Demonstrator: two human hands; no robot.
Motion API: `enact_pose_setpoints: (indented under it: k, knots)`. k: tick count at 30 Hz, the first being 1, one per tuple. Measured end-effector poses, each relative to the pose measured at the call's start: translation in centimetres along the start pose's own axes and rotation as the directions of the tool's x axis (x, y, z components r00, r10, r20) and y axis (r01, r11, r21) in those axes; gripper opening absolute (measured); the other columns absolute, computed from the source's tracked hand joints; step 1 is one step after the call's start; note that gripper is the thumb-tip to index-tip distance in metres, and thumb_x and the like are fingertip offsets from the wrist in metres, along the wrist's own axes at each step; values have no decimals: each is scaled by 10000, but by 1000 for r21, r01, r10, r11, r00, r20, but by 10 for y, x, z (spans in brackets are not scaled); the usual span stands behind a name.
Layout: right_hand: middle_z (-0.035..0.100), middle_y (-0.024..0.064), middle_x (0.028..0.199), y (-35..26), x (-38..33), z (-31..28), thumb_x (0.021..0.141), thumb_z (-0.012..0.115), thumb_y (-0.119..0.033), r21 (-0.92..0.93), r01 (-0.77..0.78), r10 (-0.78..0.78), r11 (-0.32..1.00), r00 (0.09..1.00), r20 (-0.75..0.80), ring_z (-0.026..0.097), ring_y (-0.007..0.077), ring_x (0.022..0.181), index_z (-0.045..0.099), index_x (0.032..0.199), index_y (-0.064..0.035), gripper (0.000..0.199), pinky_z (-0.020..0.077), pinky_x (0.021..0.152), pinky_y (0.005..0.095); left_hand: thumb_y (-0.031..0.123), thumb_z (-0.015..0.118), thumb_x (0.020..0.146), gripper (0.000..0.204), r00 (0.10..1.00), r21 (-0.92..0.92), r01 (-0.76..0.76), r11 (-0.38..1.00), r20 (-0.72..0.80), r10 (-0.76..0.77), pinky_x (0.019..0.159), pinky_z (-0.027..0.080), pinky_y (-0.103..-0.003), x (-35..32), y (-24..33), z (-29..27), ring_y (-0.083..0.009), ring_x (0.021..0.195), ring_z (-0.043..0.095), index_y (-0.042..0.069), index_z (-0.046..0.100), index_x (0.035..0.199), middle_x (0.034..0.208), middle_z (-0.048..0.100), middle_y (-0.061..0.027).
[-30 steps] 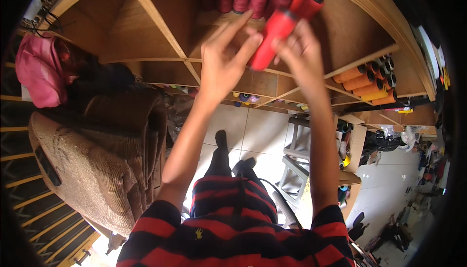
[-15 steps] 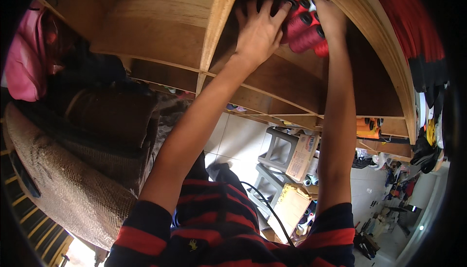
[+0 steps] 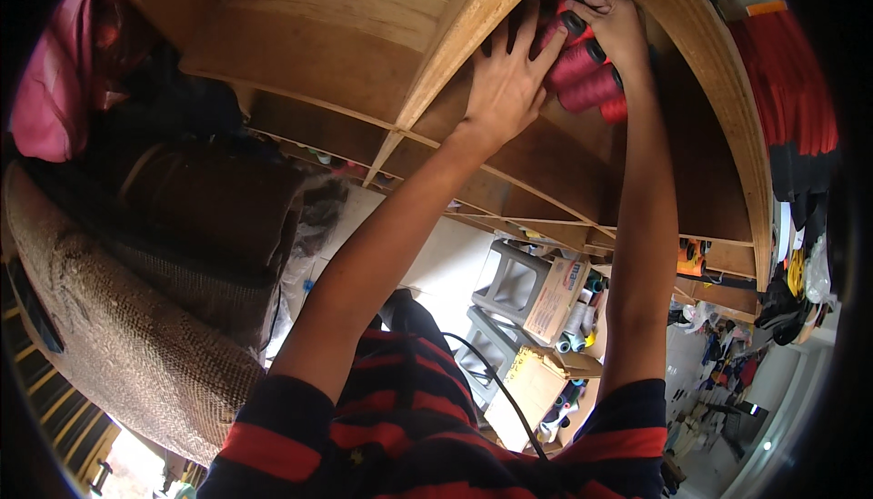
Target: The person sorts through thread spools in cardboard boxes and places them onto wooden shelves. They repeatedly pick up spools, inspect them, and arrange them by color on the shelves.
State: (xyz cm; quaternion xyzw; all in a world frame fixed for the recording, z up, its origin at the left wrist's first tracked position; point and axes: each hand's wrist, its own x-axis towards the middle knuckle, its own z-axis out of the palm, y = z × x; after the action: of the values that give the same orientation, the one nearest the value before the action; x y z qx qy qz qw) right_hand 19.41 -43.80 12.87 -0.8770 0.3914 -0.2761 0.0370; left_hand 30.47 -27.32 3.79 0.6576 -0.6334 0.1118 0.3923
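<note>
Several thread spools are piled in a wooden shelf compartment, some crimson (image 3: 588, 89), some bright red (image 3: 615, 110), with black ends. My left hand (image 3: 506, 90) lies along the left side of the pile, fingers spread, the thumb side touching a crimson spool; the other fingertips run into shadow. At the top of the pile, my right hand (image 3: 618, 28) is closed, its fingers bent and its thumb against a red spool (image 3: 582, 35). Most of that spool is hidden by the hand and the neighbouring spools.
Wooden shelf dividers (image 3: 436, 67) frame the compartment on both sides. Red zippers or strips (image 3: 787, 81) hang at the right. Below are grey stools (image 3: 511, 281), a cardboard box (image 3: 527, 390) with spools, and a brown textured cover (image 3: 136, 317) on the left.
My right fingers have bent in over the top of the pile, where a bright red spool showed more fully before. The left hand stays spread beside the spools. The whole view has shifted slightly.
</note>
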Motion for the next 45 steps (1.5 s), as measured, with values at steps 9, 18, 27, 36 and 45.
enact_pose_setpoints:
  k: [9, 18, 27, 36, 45]
  knots:
    - [699, 82, 990, 12, -12, -8, 949, 607, -289, -12, -10, 10, 1000, 999, -30, 635, 152, 943, 670, 1149, -41, 326, 461, 867, 288, 229, 725, 730, 584, 995, -158, -90, 983, -58, 81, 975, 357, -563, -6, 0, -1, -390, 1245, 364, 180, 521, 1275, 1436, 331, -168]
    - [689, 119, 965, -66, -154, -43, 908, 642, -190, 372, -64, 260, 926, 822, -506, 657, 208, 877, 671, 1037, -51, 191, 505, 769, 326, 326, 616, 861, 207, 910, -8, -88, 996, 405, 84, 645, 539, -422, -13, -4, 11, -315, 721, 673, 146, 696, 925, 825, 702, -103]
    - [637, 98, 1114, -106, -434, -73, 927, 594, -76, 760, -503, 858, 412, 495, -138, 653, 168, 947, 516, 1257, -10, 345, 508, 856, 287, 255, 536, 1000, 369, 873, -709, 486, 512, 423, -242, 476, 380, -248, -106, 83, -34, -68, 512, 471, 4, 631, 748, 538, 507, -10]
    - [671, 107, 998, -158, -685, -135, 958, 562, -121, 867, -473, 924, 158, -239, -299, 660, 167, 864, 588, 1113, 17, 209, 522, 733, 278, 334, 382, 1048, 567, 585, -637, 582, 506, 760, 283, 436, 229, -308, -228, 194, -16, -84, 426, 260, 95, 315, 538, 491, 298, 31]
    - [660, 98, 853, -190, -818, -160, 1018, 486, -207, 885, -445, 867, 135, -380, -323, 599, 150, 755, 647, 893, 41, 321, 480, 731, 285, 333, 453, 1014, 526, 523, -674, 515, 530, 737, 429, 477, 240, -322, -300, 316, 22, -84, 501, 300, 78, 355, 564, 530, 327, 31]
